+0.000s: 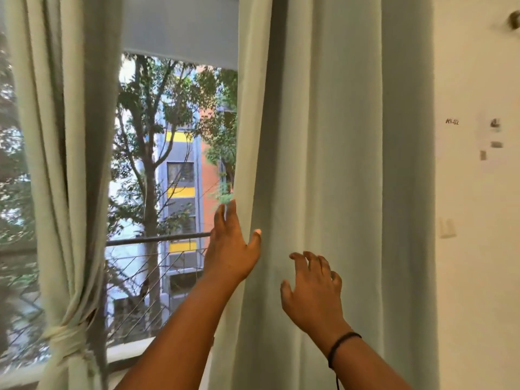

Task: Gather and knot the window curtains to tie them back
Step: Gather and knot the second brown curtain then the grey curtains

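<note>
At window, two curtains: left hand pinches right curtain, right hand spread

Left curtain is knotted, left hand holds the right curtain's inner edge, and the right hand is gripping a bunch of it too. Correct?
Not quite. The head view shows the right hand open, fingers spread, in front of the right curtain, gripping nothing. The left curtain is knotted and the left hand holds the right curtain's inner edge.

A small dark scrawl on the wall is too blurred to read.
</note>
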`<control>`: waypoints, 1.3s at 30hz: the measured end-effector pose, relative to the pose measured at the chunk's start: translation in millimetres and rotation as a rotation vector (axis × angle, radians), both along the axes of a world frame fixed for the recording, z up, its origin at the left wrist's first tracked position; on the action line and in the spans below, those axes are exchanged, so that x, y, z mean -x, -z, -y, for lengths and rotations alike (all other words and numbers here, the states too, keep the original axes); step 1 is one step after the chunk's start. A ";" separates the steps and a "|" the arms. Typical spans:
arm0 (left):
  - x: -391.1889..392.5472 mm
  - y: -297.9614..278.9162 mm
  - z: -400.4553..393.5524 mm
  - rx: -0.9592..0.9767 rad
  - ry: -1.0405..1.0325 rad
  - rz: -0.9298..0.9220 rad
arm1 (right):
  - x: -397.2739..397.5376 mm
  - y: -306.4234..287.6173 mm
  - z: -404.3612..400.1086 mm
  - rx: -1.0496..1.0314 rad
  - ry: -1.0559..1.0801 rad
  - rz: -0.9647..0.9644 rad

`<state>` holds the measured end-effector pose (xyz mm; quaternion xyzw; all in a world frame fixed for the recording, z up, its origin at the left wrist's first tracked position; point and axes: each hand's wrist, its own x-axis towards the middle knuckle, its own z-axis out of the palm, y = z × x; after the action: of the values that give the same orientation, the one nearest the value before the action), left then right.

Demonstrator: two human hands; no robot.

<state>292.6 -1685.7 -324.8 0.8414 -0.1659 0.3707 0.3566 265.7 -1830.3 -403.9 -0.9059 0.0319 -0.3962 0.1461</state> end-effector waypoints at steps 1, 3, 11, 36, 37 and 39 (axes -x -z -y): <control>-8.5 -10.8 1.5 0.005 -0.003 0.021 | -8.7 -6.0 5.9 0.007 -0.001 0.005; -27.6 -33.9 4.9 -0.009 -0.019 0.066 | -29.5 -24.2 16.4 0.047 0.005 0.017; -82.1 -141.0 26.2 -0.086 0.017 0.304 | -106.7 -146.4 46.1 0.062 0.007 0.161; -110.7 -356.0 106.3 0.098 -0.445 0.586 | -160.9 -408.6 181.4 -0.024 -0.274 0.433; -116.0 -362.3 118.8 0.131 -0.462 0.584 | -162.8 -408.9 194.9 -0.012 -0.288 0.441; -123.2 -371.2 147.1 0.183 -0.470 0.595 | -165.2 -407.3 219.1 0.003 -0.324 0.464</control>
<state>415.8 -1832.8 46.4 0.6770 -0.0310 0.6832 0.2719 430.8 -2049.4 3.4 -0.7844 -0.1483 -0.5646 0.2096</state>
